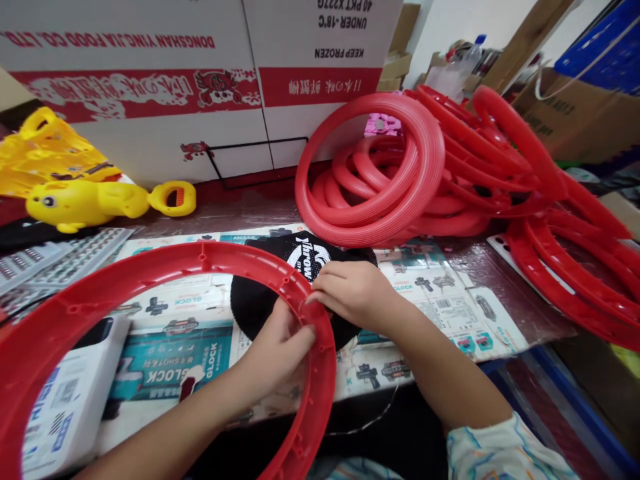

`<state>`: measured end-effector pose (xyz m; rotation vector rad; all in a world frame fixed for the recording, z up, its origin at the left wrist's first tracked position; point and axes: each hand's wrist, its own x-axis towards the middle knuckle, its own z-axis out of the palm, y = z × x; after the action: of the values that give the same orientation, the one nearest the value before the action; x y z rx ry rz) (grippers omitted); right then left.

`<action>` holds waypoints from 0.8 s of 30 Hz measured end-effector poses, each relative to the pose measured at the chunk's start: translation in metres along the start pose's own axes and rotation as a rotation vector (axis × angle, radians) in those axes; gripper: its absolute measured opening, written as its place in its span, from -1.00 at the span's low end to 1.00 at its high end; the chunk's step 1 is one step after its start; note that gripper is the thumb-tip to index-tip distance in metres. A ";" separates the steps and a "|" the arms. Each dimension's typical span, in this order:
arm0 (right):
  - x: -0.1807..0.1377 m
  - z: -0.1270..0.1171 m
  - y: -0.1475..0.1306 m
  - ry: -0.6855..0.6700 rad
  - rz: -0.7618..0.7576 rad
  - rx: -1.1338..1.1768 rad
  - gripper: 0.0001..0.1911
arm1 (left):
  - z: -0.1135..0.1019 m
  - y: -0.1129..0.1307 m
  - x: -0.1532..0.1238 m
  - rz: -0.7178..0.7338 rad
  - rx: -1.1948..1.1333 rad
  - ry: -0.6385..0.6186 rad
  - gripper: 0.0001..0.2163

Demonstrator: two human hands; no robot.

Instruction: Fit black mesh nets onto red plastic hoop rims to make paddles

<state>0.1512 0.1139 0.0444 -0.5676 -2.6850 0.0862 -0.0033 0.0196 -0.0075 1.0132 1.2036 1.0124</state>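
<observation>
A large red plastic ring [165,263] lies in front of me, tilted toward my body. My left hand [280,347] reaches up through the ring and grips its right rim, fingers curled over the edge. My right hand [350,290] comes from the right, fingers bent, pinching at the same stretch of rim where a black mesh net [260,297] with white lettering meets it. The net lies partly under the ring and under both hands.
A heap of red rings [425,167] fills the back right. Yellow plastic toys [85,200] lie at the back left before white and red cartons [200,73]. Printed toy-gun sheets [450,307] cover the table. A white box [65,400] lies at the left.
</observation>
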 end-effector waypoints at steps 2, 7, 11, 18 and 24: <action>-0.001 -0.005 -0.001 -0.040 0.036 0.064 -0.65 | -0.003 0.003 0.000 0.012 0.048 -0.004 -0.75; 0.000 -0.014 -0.008 -0.138 0.061 0.160 -0.75 | -0.004 0.008 0.001 0.029 0.118 -0.074 -0.69; 0.002 -0.013 -0.010 -0.086 -0.064 0.153 -0.77 | -0.001 0.008 -0.002 0.026 0.136 -0.145 -0.68; 0.003 -0.004 -0.004 -0.032 -0.134 0.146 -0.69 | 0.008 0.007 -0.014 -0.087 0.094 -0.265 -0.66; 0.004 -0.007 0.000 -0.010 -0.129 0.237 -0.75 | 0.003 0.007 -0.014 -0.105 0.044 -0.322 -0.54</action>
<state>0.1505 0.1153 0.0527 -0.3213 -2.6622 0.3670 -0.0016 0.0072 0.0025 1.0894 1.0039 0.7113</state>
